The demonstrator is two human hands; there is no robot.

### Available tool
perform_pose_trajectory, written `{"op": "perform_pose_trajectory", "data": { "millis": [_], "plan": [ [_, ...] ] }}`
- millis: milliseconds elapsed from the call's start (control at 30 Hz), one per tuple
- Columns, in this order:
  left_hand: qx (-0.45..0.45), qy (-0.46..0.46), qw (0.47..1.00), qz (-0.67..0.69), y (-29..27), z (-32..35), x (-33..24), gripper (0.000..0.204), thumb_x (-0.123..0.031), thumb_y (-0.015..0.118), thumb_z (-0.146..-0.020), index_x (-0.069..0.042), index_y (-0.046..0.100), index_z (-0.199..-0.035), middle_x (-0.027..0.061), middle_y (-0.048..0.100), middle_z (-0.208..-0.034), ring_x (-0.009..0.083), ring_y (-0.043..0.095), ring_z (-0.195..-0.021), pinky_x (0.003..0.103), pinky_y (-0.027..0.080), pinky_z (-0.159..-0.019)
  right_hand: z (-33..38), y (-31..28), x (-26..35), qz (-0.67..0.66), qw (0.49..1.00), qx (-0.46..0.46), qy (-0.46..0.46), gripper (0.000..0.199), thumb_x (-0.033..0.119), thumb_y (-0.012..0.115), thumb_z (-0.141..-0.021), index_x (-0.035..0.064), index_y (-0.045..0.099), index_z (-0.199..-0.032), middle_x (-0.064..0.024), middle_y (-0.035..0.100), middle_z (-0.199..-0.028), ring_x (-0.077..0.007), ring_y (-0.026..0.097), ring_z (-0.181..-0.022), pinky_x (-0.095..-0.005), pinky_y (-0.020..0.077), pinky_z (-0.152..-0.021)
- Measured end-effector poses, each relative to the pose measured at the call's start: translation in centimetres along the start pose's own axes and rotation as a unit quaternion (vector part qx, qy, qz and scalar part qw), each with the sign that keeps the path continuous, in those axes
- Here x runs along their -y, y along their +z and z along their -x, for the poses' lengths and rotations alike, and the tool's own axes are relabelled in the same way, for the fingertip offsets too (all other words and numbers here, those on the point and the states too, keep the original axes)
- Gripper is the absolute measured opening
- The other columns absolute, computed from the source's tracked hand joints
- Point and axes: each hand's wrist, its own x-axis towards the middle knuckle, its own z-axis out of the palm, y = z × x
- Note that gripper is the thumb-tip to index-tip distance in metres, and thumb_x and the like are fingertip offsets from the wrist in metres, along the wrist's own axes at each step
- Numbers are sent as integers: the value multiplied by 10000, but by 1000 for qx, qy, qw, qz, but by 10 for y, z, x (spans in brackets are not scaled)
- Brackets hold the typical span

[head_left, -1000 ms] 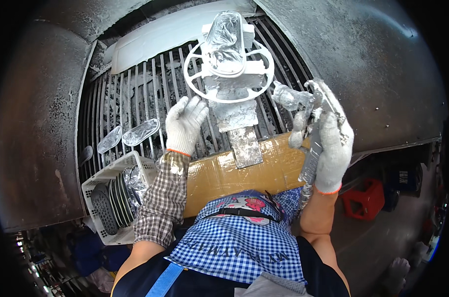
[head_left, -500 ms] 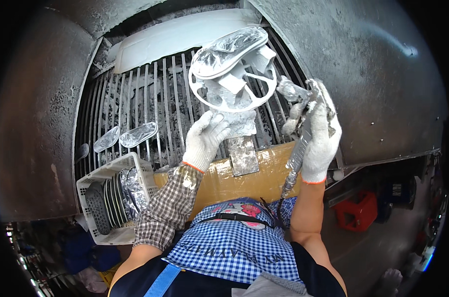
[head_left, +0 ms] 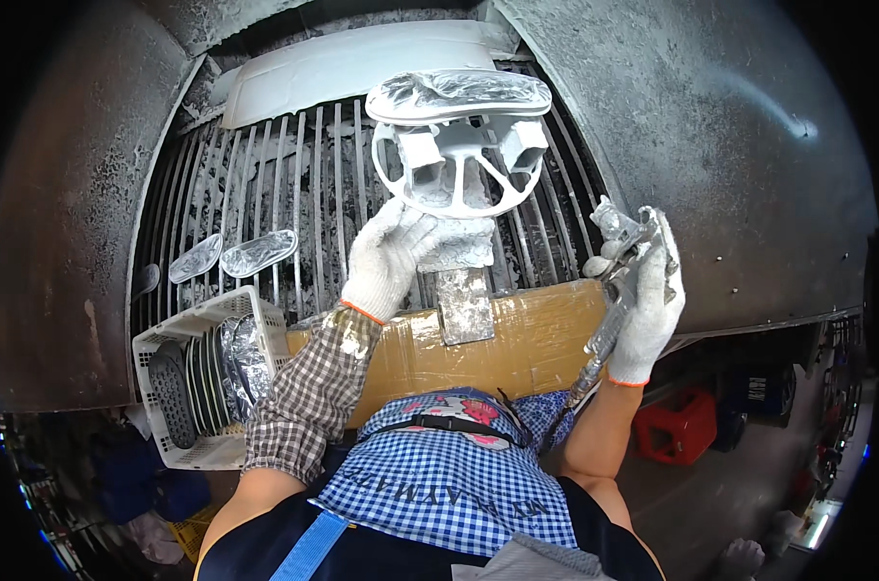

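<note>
My left hand (head_left: 386, 261), in a white knit glove, has its fingers closed at the lower left rim of a white spoked turntable (head_left: 462, 205). Two square blocks on the turntable carry a shoe sole (head_left: 459, 95) with a white edge and a crinkled clear film over its top. It lies crosswise, long side toward me. In my gloved right hand (head_left: 650, 310) is a metal spray gun (head_left: 619, 290), to the right of the turntable and apart from it. A hose runs down from its grip, and the trigger fingers are partly hidden.
A white plastic crate (head_left: 265, 327) at the left holds several soles on edge. Film-covered soles (head_left: 259, 253) stand above the bars of a powder-coated grate (head_left: 309, 194). Metal booth walls (head_left: 711, 174) rise on both sides. Brown taped cardboard (head_left: 536, 334) lines the front edge.
The turntable has turned, so the sole swung from a slant to lying crosswise. My right hand has moved right and slightly nearer with the spray gun. My left hand stays at the rim.
</note>
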Motion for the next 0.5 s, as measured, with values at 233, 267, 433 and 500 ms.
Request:
{"op": "perform_pose_trajectory", "data": {
  "millis": [233,267,433,500],
  "plan": [
    [-59,55,990,-113,-10,4,5,435,-198,632,-1032,30,586,-1399,199,690,-1287,325,688,-1144,494,567,-1046,11,-4,-10,58,998,-5,32,469,135,502,-1141,-59,452,-1566,-210,690,-1297,-154,670,-958,-322,603,-783],
    [-59,74,982,-165,-4,10,7,418,-200,635,-1036,22,596,-1388,191,701,-1276,316,696,-1131,484,568,-1042,13,-7,-13,67,997,-6,43,469,130,502,-1139,-61,453,-1564,-206,691,-1299,-152,670,-958,-320,601,-784],
    [22,59,997,-50,72,13,26,410,-247,716,-1039,-11,620,-1360,155,719,-1251,291,697,-1117,472,552,-1038,25,-28,-39,149,987,4,55,483,138,532,-1127,-77,469,-1555,-164,708,-1298,-141,685,-989,-306,581,-860],
    [16,61,998,7,85,-19,39,376,-235,722,-1035,-20,634,-1331,147,720,-1238,290,690,-1135,474,540,-1065,31,-18,-38,145,988,23,52,496,157,537,-1129,-78,465,-1560,-158,721,-1274,-179,706,-1061,-311,575,-914]
  ]
}}
